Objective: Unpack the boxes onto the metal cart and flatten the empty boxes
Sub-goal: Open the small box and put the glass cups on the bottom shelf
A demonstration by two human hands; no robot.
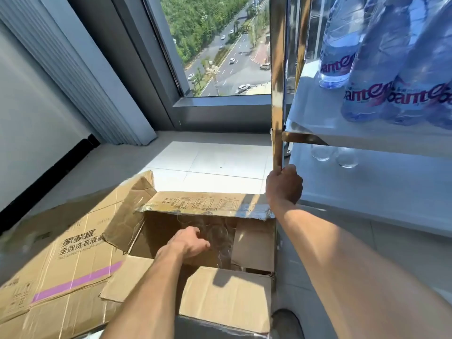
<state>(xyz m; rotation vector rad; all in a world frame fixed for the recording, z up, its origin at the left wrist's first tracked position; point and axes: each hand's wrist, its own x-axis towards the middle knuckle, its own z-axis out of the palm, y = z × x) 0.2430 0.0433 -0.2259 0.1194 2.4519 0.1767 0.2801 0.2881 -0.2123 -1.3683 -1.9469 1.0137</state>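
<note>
A: While the left hand curls into the open box just below the right hand, which grips the cart post, what's inside?

B: Clear glasses, apparently; whether it has one, cannot tell. Likely fragile, slippery: take by the bowl.

A: Writing?

B: Bottles above the right grip read "ante"; flattened box left of the left hand shows Chinese print.

Open cardboard box on floor, beside metal cart
</note>
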